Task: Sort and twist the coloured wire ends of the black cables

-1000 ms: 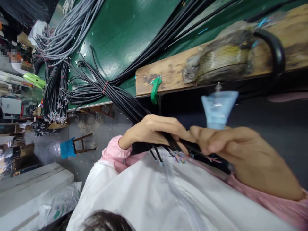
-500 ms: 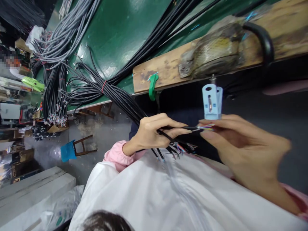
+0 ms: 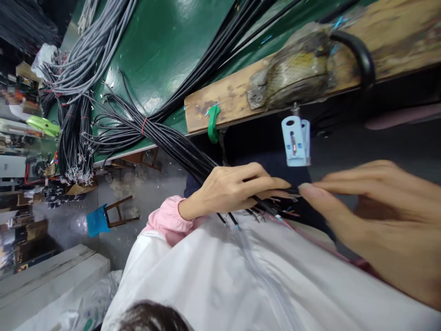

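Below and left of a pale blue clothespin [image 3: 296, 142], the left hand [image 3: 234, 186] gripped a bundle of black multi-core cables [image 3: 179, 149] near their ends. The right hand [image 3: 379, 220] nearly closed its thumb and fingers (whether on a wire, I could not tell). The bundle looked springy, its fine coloured wires [image 3: 291, 213] fragile; the black sheaths [image 3: 267, 204] seemed the safer hold.

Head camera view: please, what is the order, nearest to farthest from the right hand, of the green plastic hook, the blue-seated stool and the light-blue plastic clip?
1. Light-blue plastic clip: just beyond the right hand.
2. Green plastic hook: farther left, at the wooden board.
3. Blue-seated stool: far left, on the floor.
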`<state>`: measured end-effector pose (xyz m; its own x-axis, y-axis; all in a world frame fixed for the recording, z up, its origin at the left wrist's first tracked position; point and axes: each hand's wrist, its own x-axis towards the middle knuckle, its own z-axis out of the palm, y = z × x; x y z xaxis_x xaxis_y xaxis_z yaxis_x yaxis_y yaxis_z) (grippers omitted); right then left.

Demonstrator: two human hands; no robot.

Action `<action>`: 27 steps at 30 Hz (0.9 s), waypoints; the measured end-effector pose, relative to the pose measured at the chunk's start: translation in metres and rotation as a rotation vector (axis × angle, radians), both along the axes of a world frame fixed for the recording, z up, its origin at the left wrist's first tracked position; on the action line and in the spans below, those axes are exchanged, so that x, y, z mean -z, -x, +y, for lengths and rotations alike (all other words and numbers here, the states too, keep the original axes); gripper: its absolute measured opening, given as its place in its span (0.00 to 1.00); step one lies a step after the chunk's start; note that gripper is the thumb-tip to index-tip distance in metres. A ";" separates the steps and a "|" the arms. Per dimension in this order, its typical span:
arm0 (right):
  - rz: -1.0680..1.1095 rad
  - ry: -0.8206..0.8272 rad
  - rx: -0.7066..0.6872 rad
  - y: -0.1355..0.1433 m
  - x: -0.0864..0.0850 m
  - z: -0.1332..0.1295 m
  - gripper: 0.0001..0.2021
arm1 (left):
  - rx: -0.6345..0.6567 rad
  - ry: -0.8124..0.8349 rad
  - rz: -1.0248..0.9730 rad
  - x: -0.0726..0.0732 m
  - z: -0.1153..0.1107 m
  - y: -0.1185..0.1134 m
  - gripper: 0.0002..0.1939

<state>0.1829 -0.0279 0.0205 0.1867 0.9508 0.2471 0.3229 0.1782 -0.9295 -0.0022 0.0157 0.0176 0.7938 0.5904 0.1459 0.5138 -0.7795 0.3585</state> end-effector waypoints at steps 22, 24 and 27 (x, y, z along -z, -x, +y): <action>-0.023 -0.114 -0.292 -0.002 -0.013 0.008 0.06 | -0.028 0.025 -0.082 -0.011 -0.011 0.014 0.24; 0.070 -0.060 -0.301 -0.002 -0.011 0.004 0.06 | -0.052 0.020 -0.082 -0.010 -0.013 0.011 0.22; 0.104 0.004 -0.215 -0.002 -0.007 -0.008 0.05 | -0.048 0.011 -0.120 -0.009 -0.019 0.001 0.21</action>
